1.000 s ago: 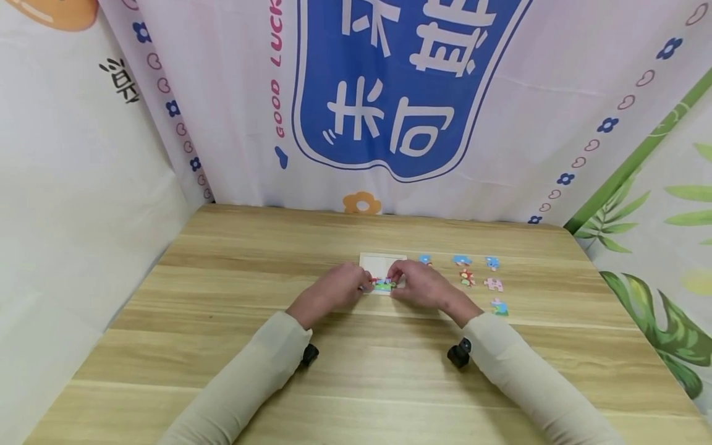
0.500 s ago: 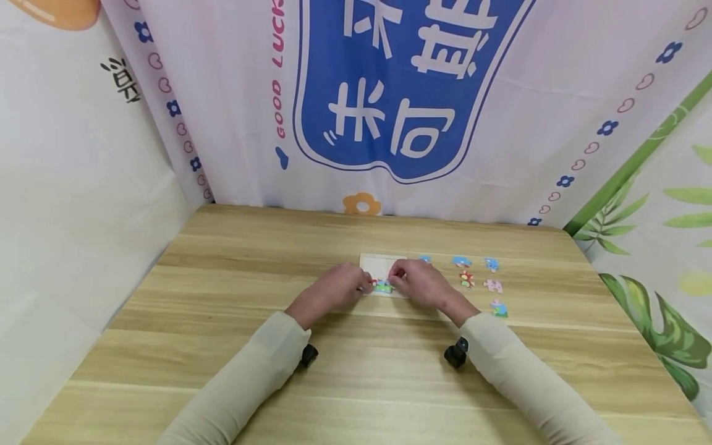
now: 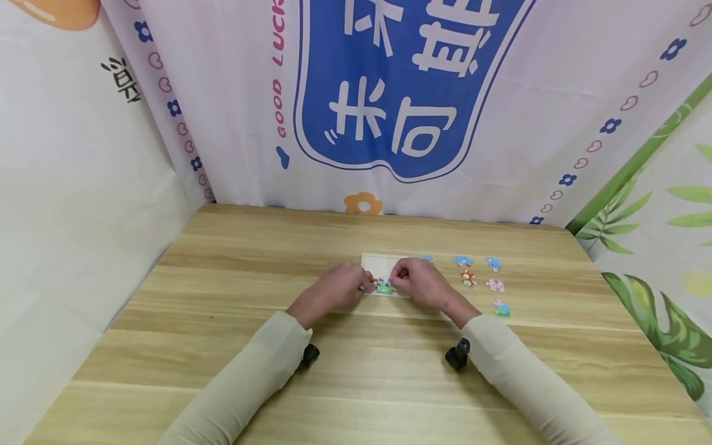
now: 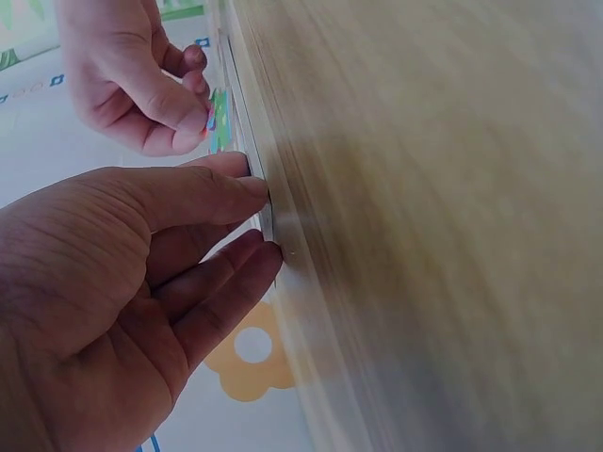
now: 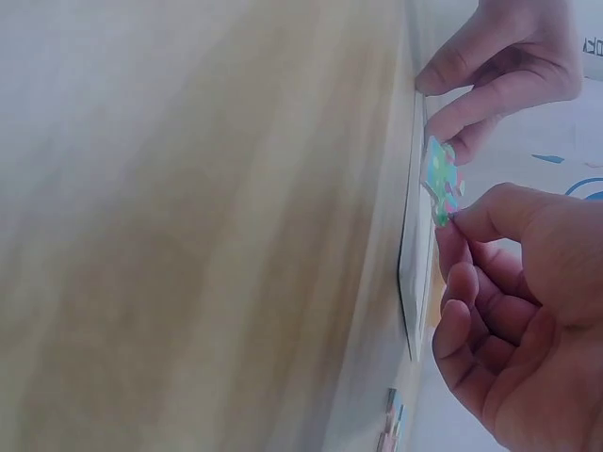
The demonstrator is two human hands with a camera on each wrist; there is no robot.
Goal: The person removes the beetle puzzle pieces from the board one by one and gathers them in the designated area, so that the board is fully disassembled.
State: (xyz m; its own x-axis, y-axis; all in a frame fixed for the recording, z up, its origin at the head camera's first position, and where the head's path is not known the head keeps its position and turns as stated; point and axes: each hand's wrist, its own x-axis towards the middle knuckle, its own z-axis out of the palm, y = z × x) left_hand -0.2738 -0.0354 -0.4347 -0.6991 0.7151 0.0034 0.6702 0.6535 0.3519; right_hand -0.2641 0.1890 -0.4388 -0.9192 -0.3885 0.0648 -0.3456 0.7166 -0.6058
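A pale, shallow puzzle tray (image 3: 378, 266) lies on the table between both hands, green and red puzzle pieces along its near side. My left hand (image 3: 338, 285) grips the tray's left near corner; in the left wrist view the thumb lies on its edge (image 4: 268, 212). At the near right of the tray, my right hand (image 3: 424, 283) pinches a green puzzle piece (image 5: 440, 174) between thumb and index finger, its other fingers curled. In the right wrist view the piece is tilted above the tray's edge, close to the left index finger.
Right of the tray lie several loose puzzle pieces: a blue one (image 3: 463, 261), a red one (image 3: 468, 279), a pink one (image 3: 495, 285) and a green-blue one (image 3: 501, 308). Another blue piece (image 3: 426, 258) is partly behind the right hand. A printed curtain (image 3: 250, 123) borders the table's back.
The right fingertips have shifted slightly up and back over the tray's near right part, uncovering more of the near edge. The left hand keeps its place on the tray.
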